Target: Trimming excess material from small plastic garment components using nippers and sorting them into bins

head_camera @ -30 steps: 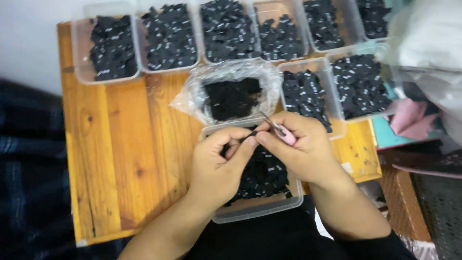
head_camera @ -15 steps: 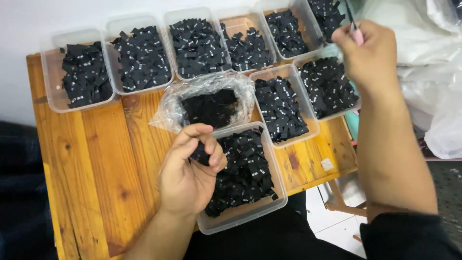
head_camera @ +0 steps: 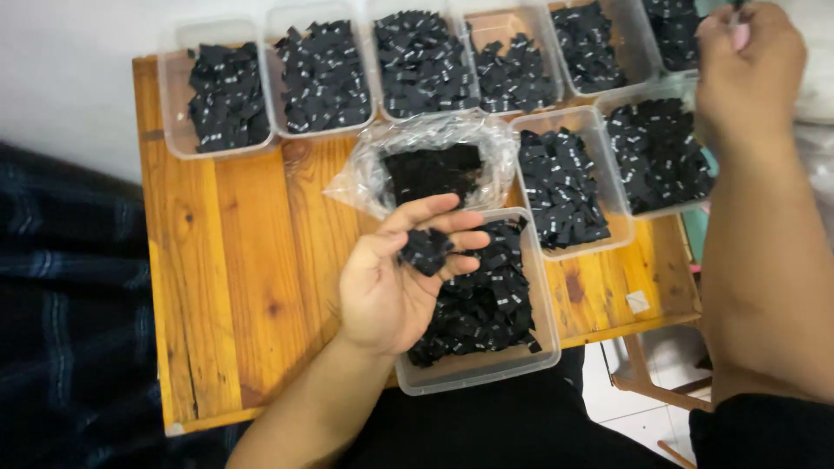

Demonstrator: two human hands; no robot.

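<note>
My left hand [head_camera: 395,278] is palm up over the near clear plastic tub [head_camera: 473,373], cradling a few small black tags [head_camera: 426,250] in its loosely curled fingers. That tub is heaped with the same black tags. My right hand [head_camera: 747,65] is raised at the far right, over the back tubs, closed around a small pink-handled tool [head_camera: 739,35] whose tip is out of view. A crinkled clear bag [head_camera: 434,165] with a stack of black tags lies just beyond my left hand.
Several clear tubs of black tags line the back of the wooden table [head_camera: 234,260], with two more at mid right [head_camera: 565,187] [head_camera: 656,156]. Dark plaid cloth [head_camera: 61,321] lies left of the table. A wooden stool frame [head_camera: 638,382] stands below right.
My hands have parted: the right one lifted away to the upper right with the pink tool, and my left hand turned palm up, fingers spreading, with tags resting in it.
</note>
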